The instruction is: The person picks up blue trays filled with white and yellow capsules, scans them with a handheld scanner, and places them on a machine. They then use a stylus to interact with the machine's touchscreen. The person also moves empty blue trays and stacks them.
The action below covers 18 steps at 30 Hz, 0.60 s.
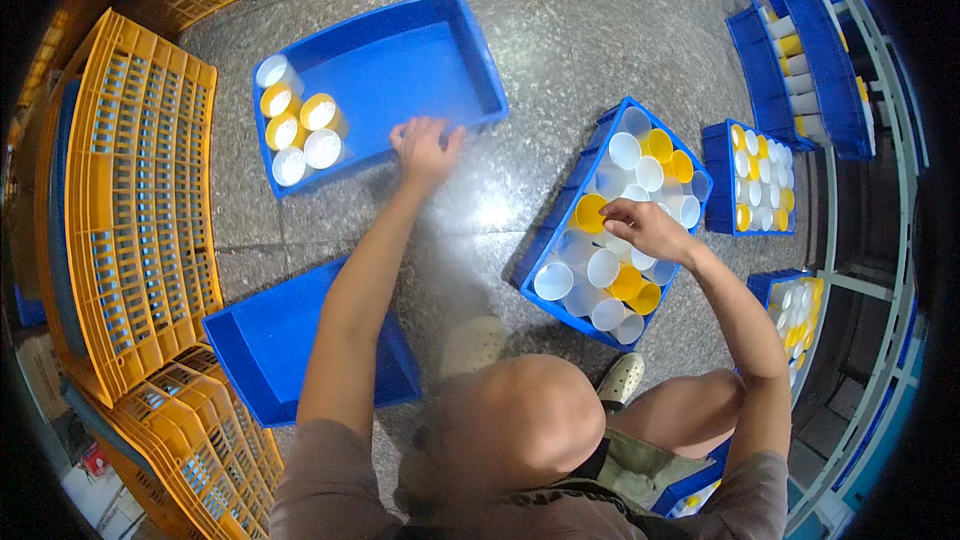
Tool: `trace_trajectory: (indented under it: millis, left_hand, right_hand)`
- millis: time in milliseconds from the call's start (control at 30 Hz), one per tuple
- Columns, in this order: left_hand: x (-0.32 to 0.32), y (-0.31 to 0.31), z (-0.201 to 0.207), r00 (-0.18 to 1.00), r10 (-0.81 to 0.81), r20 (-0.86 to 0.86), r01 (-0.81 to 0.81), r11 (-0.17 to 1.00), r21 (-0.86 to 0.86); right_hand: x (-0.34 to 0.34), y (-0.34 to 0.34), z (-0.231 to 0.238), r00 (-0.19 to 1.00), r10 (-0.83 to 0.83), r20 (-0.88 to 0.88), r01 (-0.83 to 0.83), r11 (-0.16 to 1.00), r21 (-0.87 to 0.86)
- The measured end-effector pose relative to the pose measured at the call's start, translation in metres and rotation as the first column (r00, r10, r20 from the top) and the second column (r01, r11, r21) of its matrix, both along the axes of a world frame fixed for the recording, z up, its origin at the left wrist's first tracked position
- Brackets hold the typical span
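Observation:
At the near wall of a blue tray point(400, 65) on the floor, my left hand point(425, 150) has its fingers bent over the rim, thumb to the right. The tray's left end holds several upright round cups, a yellow cup point(318, 112) and a white cup point(322, 149) among them, with white contents. To the right, a second blue tray point(535, 285) is packed with white and yellow cups. Over it, my right hand point(652, 230) has its fingers closed at the rim of a yellow cup point(590, 213); the fingertips are partly hidden.
An unfilled blue tray point(290, 340) lies at the lower left, beside stacked orange slatted crates point(140, 210). More cup-filled trays point(750, 180) stand on the right, near a pale metal rack point(830, 230). My knee point(550, 415) and clogs point(622, 380) are close by.

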<state>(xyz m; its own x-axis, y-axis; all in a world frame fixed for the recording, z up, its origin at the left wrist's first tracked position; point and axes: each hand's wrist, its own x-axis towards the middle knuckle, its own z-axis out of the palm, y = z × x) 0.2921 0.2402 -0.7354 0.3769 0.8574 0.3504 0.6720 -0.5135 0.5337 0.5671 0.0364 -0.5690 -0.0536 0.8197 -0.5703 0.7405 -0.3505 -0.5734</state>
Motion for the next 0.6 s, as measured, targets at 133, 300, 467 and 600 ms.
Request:
trace_trajectory:
  millis: [133,300,467,600]
  left_hand:
    - [-0.027,-0.026,0.005,0.991,-0.129,-0.018,0.128,0.991,-0.037]
    - [-0.072,-0.032,0.019,0.953,-0.282,-0.111,0.282,0.959,-0.017]
    - [-0.127,-0.035,0.038,0.872,-0.45,-0.194,0.404,0.884,-0.235]
    - [-0.13,-0.04,0.067,0.887,-0.427,-0.178,0.335,0.858,-0.388]
  right_hand:
    - [0.02,-0.008,-0.002,1.0,0.004,0.011,-0.004,0.998,-0.058]
    - [0.063,-0.029,-0.012,0.989,0.008,0.151,-0.02,0.997,0.073]
    - [0.111,-0.07,-0.025,0.921,-0.33,0.209,0.295,0.939,0.179]
    - [0.131,-0.095,-0.04,0.778,-0.614,0.133,0.56,0.774,0.297]
